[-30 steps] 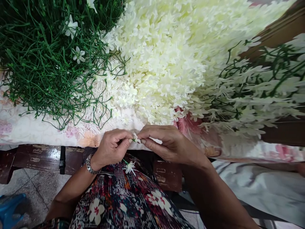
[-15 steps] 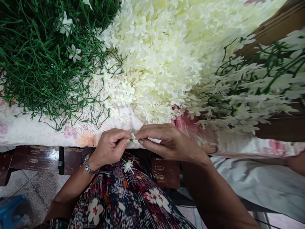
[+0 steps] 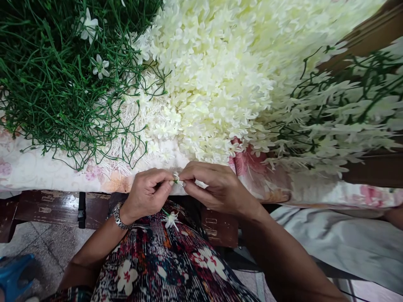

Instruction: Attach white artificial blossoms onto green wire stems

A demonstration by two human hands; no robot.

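Note:
Thumb and forefinger of my left hand, with a metal watch on the wrist, pinch a green artificial flower stem close to its tip. A white flower on that stem hangs below the hand, over my patterned clothing. My right hand is closed in a pinch on a small white artificial flower at the stem tip. The fingertips of both hands almost meet there, hiding most of that flower. Both hands are at the near edge of the cloth-covered table.
A heap of green plastic stems lies at the left. Loose white blossoms are piled in the middle. Finished-looking flower sprays rest on brown cardboard at the right. A blue stool stands on the floor.
The hands keep the same pinch at the stem tip, with only slight finger movement. The whole view has shifted a little.

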